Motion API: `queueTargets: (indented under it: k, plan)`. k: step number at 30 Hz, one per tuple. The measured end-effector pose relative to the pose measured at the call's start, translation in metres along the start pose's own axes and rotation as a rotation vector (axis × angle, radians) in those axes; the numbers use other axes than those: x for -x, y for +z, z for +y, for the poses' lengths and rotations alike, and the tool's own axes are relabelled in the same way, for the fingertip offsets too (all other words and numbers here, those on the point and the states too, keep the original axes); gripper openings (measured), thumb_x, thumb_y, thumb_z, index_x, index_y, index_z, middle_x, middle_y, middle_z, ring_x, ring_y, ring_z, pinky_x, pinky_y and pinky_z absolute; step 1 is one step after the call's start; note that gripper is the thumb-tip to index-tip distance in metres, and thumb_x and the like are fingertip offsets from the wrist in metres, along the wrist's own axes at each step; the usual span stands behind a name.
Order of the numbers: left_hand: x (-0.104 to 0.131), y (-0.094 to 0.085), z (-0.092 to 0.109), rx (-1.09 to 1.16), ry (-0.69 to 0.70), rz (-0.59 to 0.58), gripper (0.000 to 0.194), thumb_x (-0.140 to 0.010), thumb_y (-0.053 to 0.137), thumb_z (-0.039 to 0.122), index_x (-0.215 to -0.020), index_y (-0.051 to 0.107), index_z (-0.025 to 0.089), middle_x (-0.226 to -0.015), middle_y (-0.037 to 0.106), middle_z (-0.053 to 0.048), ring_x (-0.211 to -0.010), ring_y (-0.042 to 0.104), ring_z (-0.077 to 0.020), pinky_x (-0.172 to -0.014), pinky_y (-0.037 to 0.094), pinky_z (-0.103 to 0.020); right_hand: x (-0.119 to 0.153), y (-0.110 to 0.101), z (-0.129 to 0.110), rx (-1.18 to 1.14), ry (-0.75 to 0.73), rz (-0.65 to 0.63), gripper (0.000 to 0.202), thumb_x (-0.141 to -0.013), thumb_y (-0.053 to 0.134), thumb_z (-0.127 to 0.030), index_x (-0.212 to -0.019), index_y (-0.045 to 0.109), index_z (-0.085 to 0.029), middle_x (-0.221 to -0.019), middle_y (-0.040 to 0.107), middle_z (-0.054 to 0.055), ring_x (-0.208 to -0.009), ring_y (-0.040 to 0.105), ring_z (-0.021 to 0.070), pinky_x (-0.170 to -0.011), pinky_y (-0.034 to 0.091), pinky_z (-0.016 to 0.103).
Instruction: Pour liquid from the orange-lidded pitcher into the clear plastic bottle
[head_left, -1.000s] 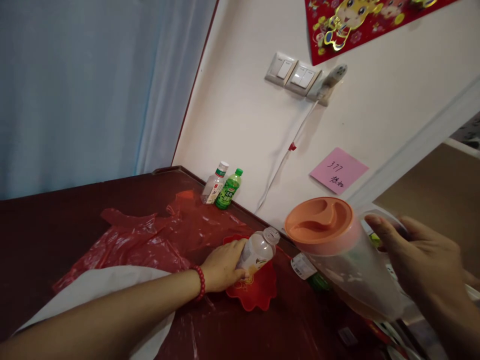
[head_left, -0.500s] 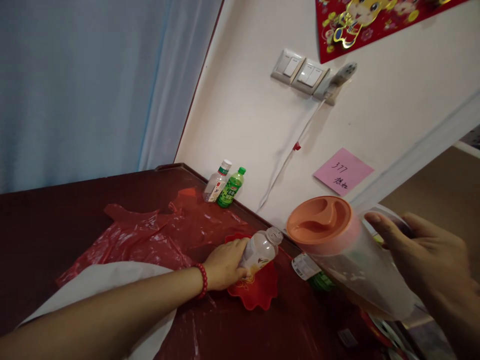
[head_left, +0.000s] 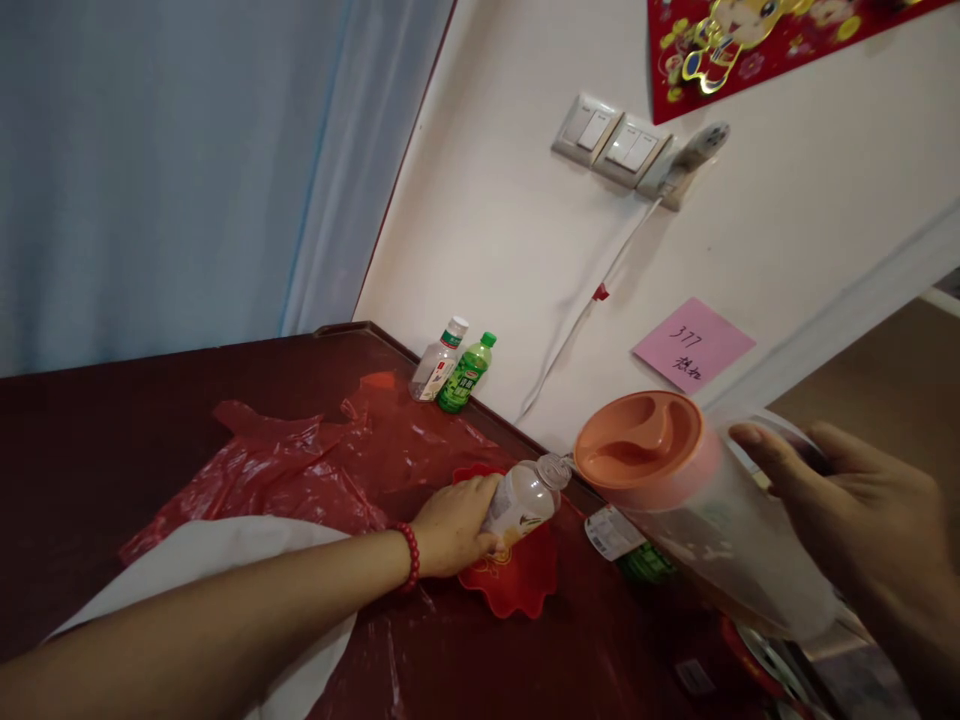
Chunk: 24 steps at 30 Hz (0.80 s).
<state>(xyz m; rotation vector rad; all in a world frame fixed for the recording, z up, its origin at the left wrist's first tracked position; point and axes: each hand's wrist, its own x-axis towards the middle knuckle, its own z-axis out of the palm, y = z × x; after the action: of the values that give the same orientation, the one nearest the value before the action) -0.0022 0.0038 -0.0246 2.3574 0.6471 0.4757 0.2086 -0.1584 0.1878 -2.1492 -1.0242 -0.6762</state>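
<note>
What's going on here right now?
A person has a clear bottle in the left hand, at the red dish on the table. The right hand grips a pitcher by its handle, tipping its orange lid toward the bottle's mouth. A thin trickle seems to show between them, though it is too small to be sure. A white-capped bottle and a green bottle stand near the wall, beyond a red plastic bag.

Head view, single: set above the table (head_left: 90, 430), facing forward and down, horizon aslant. Close range: left hand (head_left: 456, 526), right hand (head_left: 862, 510). Farther: wall (head_left: 495, 210), ahead and right; curtain (head_left: 150, 180), left.
</note>
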Motion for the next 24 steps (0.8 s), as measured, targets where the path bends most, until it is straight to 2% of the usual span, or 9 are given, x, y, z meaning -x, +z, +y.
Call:
queueTargets:
  k: [9, 15, 24]
  plan:
    - [0.0004, -0.0013, 0.0006, 0.005, 0.023, 0.002, 0.060, -0.077, 0.073, 0.028, -0.131, 0.048, 0.022, -0.132, 0.063, -0.010, -0.120, 0.060, -0.0308, -0.101, 0.049, -0.043, -0.0005, -0.0025, 0.0010, 0.007, 0.000, -0.007, 0.062, -0.060, 0.061, -0.086, -0.065, 0.063, -0.025, -0.048, 0.051, -0.001, -0.053, 0.048, 0.0213, -0.056, 0.036, 0.034]
    - [0.0000, 0.0000, -0.0010, 0.004, 0.029, 0.000, 0.060, -0.077, 0.071, 0.026, -0.132, 0.046, 0.022, -0.132, 0.062, -0.010, -0.122, 0.059, -0.0303, -0.104, 0.047, -0.043, -0.0014, -0.0046, 0.0023, 0.041, 0.006, -0.001, 0.063, -0.059, 0.059, -0.089, -0.061, 0.059, -0.025, -0.048, 0.049, -0.001, -0.055, 0.047, 0.0218, -0.053, 0.033, 0.033]
    - [0.0000, -0.0016, 0.0001, -0.006, 0.029, -0.007, 0.062, -0.079, 0.071, 0.028, -0.134, 0.046, 0.019, -0.131, 0.062, -0.012, -0.121, 0.059, -0.0318, -0.102, 0.048, -0.046, -0.0007, -0.0067, 0.0020, 0.031, -0.004, 0.014, 0.058, -0.063, 0.062, -0.083, -0.063, 0.060, -0.025, -0.047, 0.049, -0.001, -0.052, 0.048, 0.0211, -0.052, 0.034, 0.032]
